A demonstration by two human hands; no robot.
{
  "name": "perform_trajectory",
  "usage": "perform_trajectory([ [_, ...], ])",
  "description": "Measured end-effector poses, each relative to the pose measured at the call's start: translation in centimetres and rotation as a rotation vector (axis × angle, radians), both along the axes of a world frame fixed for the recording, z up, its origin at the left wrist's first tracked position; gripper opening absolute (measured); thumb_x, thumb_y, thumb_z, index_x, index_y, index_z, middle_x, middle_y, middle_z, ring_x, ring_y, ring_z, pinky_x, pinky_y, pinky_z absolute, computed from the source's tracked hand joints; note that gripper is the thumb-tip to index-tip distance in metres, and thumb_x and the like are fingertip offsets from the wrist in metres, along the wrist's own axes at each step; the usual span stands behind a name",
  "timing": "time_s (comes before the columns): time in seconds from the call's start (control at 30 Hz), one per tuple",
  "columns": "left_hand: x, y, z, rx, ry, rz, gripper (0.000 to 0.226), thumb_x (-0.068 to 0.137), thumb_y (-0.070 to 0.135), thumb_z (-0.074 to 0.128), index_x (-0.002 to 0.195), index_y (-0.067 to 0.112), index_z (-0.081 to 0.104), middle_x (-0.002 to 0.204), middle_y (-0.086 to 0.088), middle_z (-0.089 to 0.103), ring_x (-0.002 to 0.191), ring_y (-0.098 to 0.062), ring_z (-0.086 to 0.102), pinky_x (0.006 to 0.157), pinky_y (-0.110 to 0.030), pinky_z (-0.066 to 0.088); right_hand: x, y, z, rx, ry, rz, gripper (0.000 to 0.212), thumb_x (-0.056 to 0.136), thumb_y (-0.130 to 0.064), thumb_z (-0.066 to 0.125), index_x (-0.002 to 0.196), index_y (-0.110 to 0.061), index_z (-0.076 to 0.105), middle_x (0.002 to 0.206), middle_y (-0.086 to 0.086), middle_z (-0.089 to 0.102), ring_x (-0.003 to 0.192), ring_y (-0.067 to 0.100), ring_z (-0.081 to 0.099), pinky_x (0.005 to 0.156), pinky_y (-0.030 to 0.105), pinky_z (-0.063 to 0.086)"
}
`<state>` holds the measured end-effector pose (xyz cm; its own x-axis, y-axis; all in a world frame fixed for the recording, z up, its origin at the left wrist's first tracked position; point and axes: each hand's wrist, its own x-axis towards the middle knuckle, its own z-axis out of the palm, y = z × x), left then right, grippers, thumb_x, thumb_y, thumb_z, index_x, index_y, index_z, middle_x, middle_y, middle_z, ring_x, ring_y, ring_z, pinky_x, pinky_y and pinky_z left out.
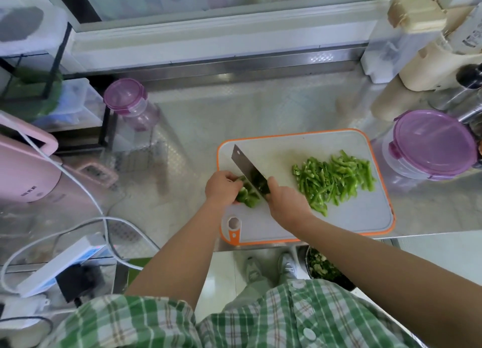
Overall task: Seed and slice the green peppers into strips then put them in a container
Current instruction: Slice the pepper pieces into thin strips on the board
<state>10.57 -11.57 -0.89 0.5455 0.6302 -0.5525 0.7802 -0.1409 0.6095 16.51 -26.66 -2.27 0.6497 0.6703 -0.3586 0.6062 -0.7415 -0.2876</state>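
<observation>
At the near-left of the cutting board (287,149), our left hand (221,188) is pinning the green pepper piece (247,197) in a curled grip. We should be tucking fingertips behind knuckles. Our right hand (287,204) is gripping the cleaver (246,168), slicing thin. The cut strips (336,183) are lying on the board's right half, and the lidded container (433,144) is sitting just beyond, on the steel counter (198,128).

The handle of the knife (247,168) lay hidden inside the right hand (287,204) — only the blade showed. The left hand (221,188) covered much of the pepper piece (247,196). The pink appliance (26,175) ran off the left edge, its label too small to read.
</observation>
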Motion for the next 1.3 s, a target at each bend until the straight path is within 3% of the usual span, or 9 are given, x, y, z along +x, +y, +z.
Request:
perform_trajectory([
  [0.07,-0.3,0.5,-0.1,0.039,0.027,-0.035,0.003,0.086,0.020,0.068,0.086,0.022,0.070,0.089,-0.006,0.073,0.078,-0.032,0.071,0.079,-0.037,0.058,0.4,-0.1,-0.2,0.075,0.065,-0.036,0.020,0.100,-0.021,0.039,0.115,-0.010,0.033,0.084,0.014,0.060,0.069,0.033,0.056,0.055,0.036,0.040],
  [0.27,0.0,0.5,-0.3,0.363,0.209,-0.187,0.033,0.085,0.035,0.066,0.116,0.023,0.065,0.119,-0.008,0.062,0.121,-0.031,0.049,0.095,-0.036,0.045,2.5,-1.3,1.7,0.419,0.188,-0.195,0.018,0.096,-0.015,0.050,0.090,-0.009,0.034,0.056,0.003,0.043,0.048,0.026,0.043,0.046,0.035,0.029],
  [0.47,2.4,-1.3,-0.6,0.509,-0.056,-0.570,0.048,0.083,0.009,0.059,0.130,0.020,0.057,0.131,-0.005,0.052,0.122,-0.029,0.041,0.099,-0.034,0.036,4.0,-3.0,2.5,0.440,0.226,-0.421,0.022,0.097,-0.022,0.049,0.086,-0.013,0.032,0.068,0.016,0.053,0.056,0.035,0.056,0.051,0.046,0.048],
  [0.63,4.5,-2.4,-1.2,0.699,0.049,-1.025,0.056,0.088,0.003,0.054,0.138,0.028,0.052,0.130,-0.002,0.053,0.120,-0.026,0.043,0.094,-0.035,0.037,3.4,-4.6,2.2,0.430,0.234,-0.445,0.031,0.096,-0.027,0.050,0.076,-0.028,0.027,0.065,0.009,0.050,0.051,0.027,0.049,0.054,0.048,0.049],
  [0.7,4.7,-2.2,-1.3,0.723,0.033,-0.959,0.043,0.088,0.002,0.056,0.124,0.024,0.061,0.118,-0.005,0.056,0.113,-0.028,0.048,0.088,-0.035,0.038,3.3,-4.8,2.1,0.428,0.236,-0.454,0.026,0.097,-0.026,0.049,0.080,-0.025,0.030,0.064,0.008,0.050,0.052,0.028,0.050,0.054,0.050,0.050],
  [0.8,4.6,-1.8,-1.0,0.551,-0.024,-0.641,0.015,0.084,0.011,0.069,0.099,0.014,0.069,0.103,-0.009,0.062,0.098,-0.031,0.059,0.081,-0.035,0.042,3.4,-4.5,2.2,0.434,0.240,-0.457,0.022,0.097,-0.024,0.050,0.083,-0.024,0.033,0.064,0.007,0.051,0.053,0.029,0.052,0.054,0.047,0.051],
  [0.97,4.3,-1.9,-0.9,0.269,-0.017,-0.142,0.027,0.079,0.036,0.078,0.075,0.009,0.074,0.075,-0.009,0.072,0.078,-0.028,0.068,0.075,-0.035,0.052,3.1,-3.5,2.3,0.401,0.229,-0.393,0.015,0.097,-0.020,0.049,0.096,-0.009,0.038,0.070,0.012,0.055,0.056,0.031,0.055,0.049,0.041,0.046],
  [1.1,4.2,-3.0,-1.2,0.216,0.024,-0.067,0.017,0.078,0.028,0.070,0.076,0.012,0.077,0.074,-0.010,0.073,0.081,-0.027,0.071,0.080,-0.037,0.056,2.3,-2.9,1.9,0.304,0.161,-0.279,0.014,0.097,-0.017,0.047,0.094,-0.011,0.035,0.062,0.000,0.043,0.051,0.021,0.042,0.043,0.030,0.025],
  [1.3,3.8,-3.9,-1.5,0.158,0.091,-0.039,0.025,0.076,0.032,0.067,0.070,0.009,0.074,0.068,-0.008,0.071,0.073,-0.026,0.070,0.065,-0.030,0.052,2.0,-3.0,1.9,0.185,0.078,-0.184,0.013,0.098,-0.019,0.043,0.103,-0.008,0.038,0.061,0.001,0.042,0.051,0.024,0.041,0.042,0.029,0.021],
])
